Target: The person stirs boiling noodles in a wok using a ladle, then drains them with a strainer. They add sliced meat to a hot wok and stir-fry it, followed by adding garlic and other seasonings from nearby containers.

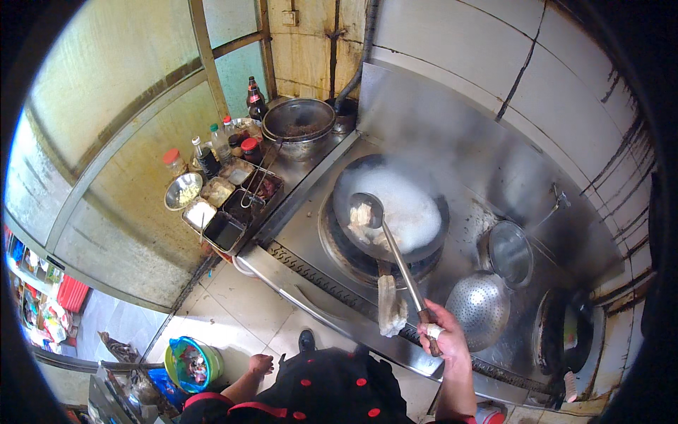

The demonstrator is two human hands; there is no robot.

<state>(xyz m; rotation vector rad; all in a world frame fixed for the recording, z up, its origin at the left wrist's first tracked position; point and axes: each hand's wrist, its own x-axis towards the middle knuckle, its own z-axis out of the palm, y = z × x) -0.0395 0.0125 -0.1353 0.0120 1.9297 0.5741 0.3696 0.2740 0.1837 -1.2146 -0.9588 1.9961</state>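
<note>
My right hand [445,331] grips the wooden end of a long-handled metal ladle [398,252], with a white wrap around one finger. Over the left side of the wok, the ladle's bowl holds pale pieces of food [361,214]. The wok [349,180] sits on a stove burner ring [324,228] and contains white, foamy, steaming liquid [405,201]. A cloth-wrapped wok handle [389,307] sticks out toward me, just left of my right hand. My left hand [261,364] hangs low beside my dark apron, fingers loosely curled and nothing visible in it.
Right of the wok are a perforated strainer [479,312], a metal pot [509,254] and a dark pan [548,323]. Seasoning trays [225,231], bottles [220,142] and a metal basin [299,148] stand at left. A lined green bucket [214,365] is on the floor.
</note>
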